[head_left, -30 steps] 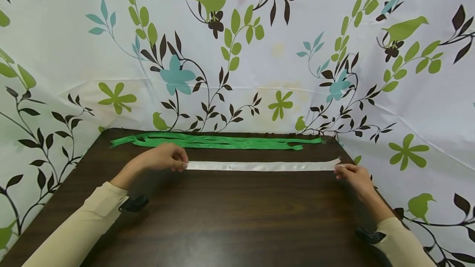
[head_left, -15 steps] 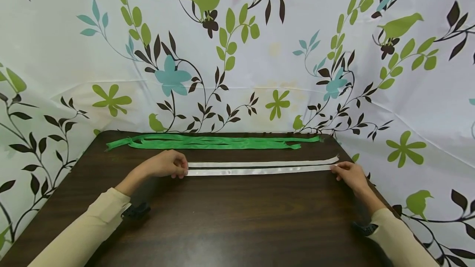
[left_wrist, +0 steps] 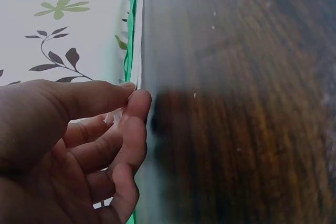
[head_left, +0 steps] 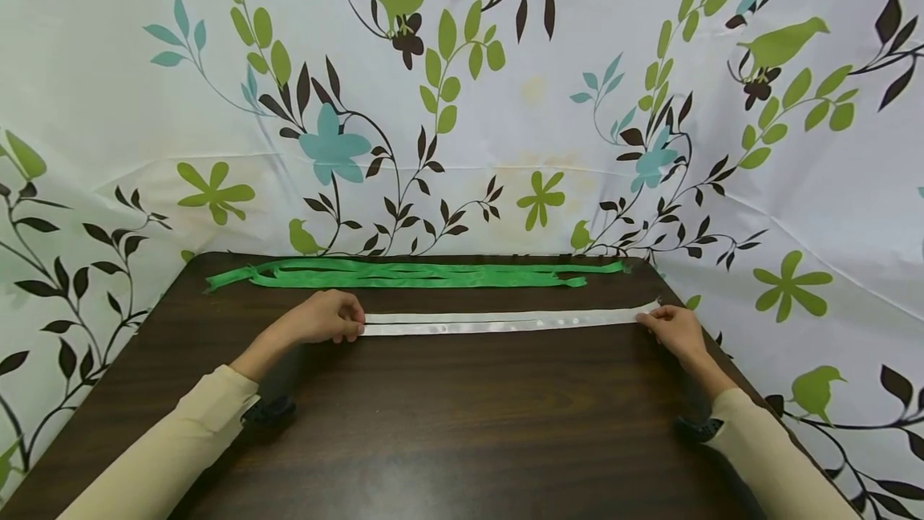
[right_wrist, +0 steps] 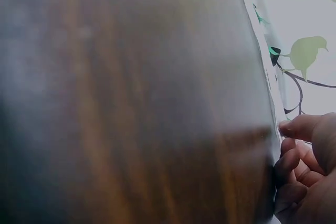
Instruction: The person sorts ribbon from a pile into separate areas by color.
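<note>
Two white ribbons run side by side across the table. My left hand (head_left: 325,317) pinches the left end of the nearer white ribbon (head_left: 447,329) between thumb and fingertips. At its other end, the thumb and fingers of my right hand (head_left: 677,333) pinch it too, so it is stretched nearly straight. Just behind it lies the farther white ribbon (head_left: 433,318), a thin dark gap showing on the left and the two meeting or overlapping on the right. Its left end is hidden by my left hand. The left wrist view shows thumb and forefinger meeting at the ribbon's end (left_wrist: 139,40).
Several green ribbons (head_left: 433,276) lie lengthwise along the far edge of the dark wooden table (head_left: 462,424). Behind the table hangs a white cloth (head_left: 505,127) printed with birds, leaves and flowers.
The nearer white ribbon, held over the farther one at first, came toward me and opened a gap. Since then it has moved back, narrowing that gap. Both hands kept their pinch.
</note>
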Tool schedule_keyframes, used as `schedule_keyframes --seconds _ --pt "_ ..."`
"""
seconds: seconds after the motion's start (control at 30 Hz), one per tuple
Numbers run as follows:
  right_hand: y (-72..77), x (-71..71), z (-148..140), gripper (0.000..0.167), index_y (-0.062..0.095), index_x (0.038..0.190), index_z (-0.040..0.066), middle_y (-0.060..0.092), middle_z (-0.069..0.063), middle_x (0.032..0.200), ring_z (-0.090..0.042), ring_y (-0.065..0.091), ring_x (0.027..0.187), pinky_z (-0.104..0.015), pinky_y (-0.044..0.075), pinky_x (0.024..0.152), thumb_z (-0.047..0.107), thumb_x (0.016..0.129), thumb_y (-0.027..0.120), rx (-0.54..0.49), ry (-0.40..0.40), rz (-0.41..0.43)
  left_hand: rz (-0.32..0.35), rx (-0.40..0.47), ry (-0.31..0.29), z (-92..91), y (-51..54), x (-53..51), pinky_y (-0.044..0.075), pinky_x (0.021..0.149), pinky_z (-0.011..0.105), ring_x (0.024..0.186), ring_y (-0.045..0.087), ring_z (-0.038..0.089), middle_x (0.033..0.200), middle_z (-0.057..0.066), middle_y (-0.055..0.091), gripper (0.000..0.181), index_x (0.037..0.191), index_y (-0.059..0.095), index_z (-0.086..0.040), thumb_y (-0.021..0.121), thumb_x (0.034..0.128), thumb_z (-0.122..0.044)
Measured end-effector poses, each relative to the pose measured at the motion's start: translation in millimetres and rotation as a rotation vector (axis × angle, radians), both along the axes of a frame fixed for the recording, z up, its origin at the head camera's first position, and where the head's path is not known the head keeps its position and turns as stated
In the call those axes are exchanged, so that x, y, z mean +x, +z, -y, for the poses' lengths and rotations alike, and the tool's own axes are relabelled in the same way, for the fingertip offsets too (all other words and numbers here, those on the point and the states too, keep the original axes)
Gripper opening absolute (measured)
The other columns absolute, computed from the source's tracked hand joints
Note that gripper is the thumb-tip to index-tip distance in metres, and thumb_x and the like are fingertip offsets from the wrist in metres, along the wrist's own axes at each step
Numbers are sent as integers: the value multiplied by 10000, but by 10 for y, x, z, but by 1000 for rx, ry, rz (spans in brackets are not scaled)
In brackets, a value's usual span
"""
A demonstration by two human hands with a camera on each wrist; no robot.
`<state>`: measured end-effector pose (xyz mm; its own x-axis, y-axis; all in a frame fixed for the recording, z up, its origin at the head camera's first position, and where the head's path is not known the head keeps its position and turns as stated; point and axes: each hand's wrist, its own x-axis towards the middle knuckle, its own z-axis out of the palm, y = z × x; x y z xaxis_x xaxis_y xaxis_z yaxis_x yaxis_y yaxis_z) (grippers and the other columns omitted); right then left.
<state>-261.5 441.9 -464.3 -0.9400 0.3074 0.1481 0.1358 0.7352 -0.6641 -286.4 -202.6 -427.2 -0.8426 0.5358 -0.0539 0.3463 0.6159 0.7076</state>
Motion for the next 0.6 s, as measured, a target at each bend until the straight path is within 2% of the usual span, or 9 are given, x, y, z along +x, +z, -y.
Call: schedule_keyframes --seconds 0.33,0.6 --pt "2 -9 31 397 712 989 -65 656 -49 727 -221 564 675 -361 446 579 330 957 736 54 -6 15 -31 9 82 -25 -7 11 496 580 368 601 591 199 733 46 662 71 991 660 -12 691 974 -73" --pt "29 -25 40 366 721 967 -41 652 -33 726 -233 552 706 -374 428 617 325 959 733 86 9 13 -49 -15 86 -25 10 6 488 588 366 605 591 200 731 49 657 92 1010 665 -8 695 974 -87"
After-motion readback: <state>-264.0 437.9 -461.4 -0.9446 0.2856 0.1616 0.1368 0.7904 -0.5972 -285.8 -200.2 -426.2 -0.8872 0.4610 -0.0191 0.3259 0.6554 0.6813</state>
